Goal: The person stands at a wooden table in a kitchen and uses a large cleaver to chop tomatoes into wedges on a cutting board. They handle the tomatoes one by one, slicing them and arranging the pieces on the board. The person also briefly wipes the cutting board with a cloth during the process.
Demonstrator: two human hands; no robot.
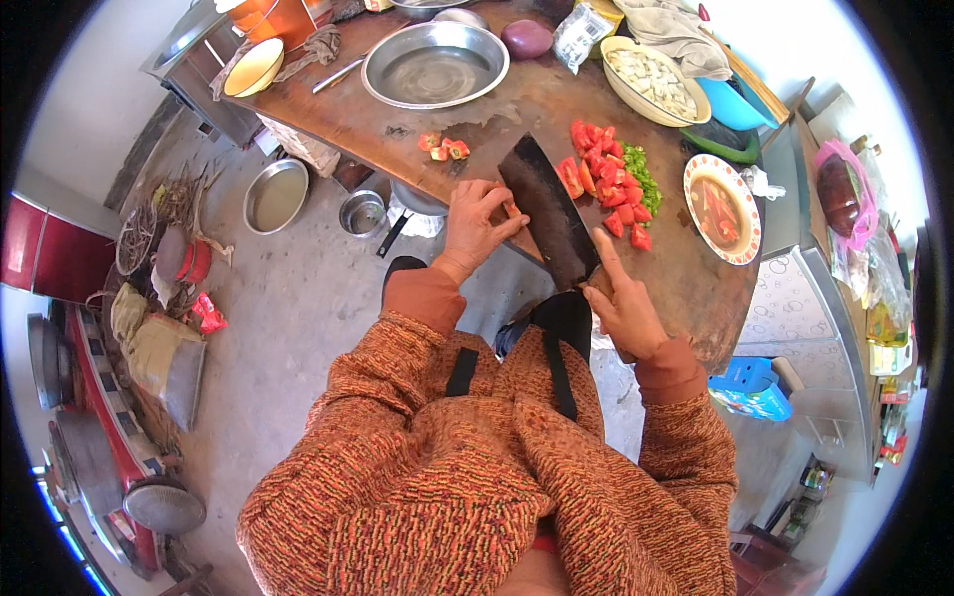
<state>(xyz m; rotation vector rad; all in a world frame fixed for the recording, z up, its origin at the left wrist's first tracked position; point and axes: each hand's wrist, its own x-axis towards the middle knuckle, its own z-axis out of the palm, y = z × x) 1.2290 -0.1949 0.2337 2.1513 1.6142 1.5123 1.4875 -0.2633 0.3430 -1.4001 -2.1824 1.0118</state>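
On the wooden table, my right hand (626, 306) grips a dark, broad-bladed cleaver (549, 211) by its handle end, forefinger stretched along the blade. My left hand (477, 228) is at the table's near edge, left of the blade, fingertips pinching a small red piece of tomato (512, 210). Just right of the cleaver lies a heap of chopped tomato (618, 191), beside chopped green pieces (642, 181). A few tomato scraps (443, 148) sit beyond my left hand. Most of the cleaver's handle is hidden by my right hand.
A metal basin (383, 84) of water stands at the back, near a purple round vegetable (527, 39). At the right are a bowl of pale cut pieces (651, 81), a green vegetable (730, 147) and a dotted-rim plate (749, 221). Pans (276, 196) rest on the floor.
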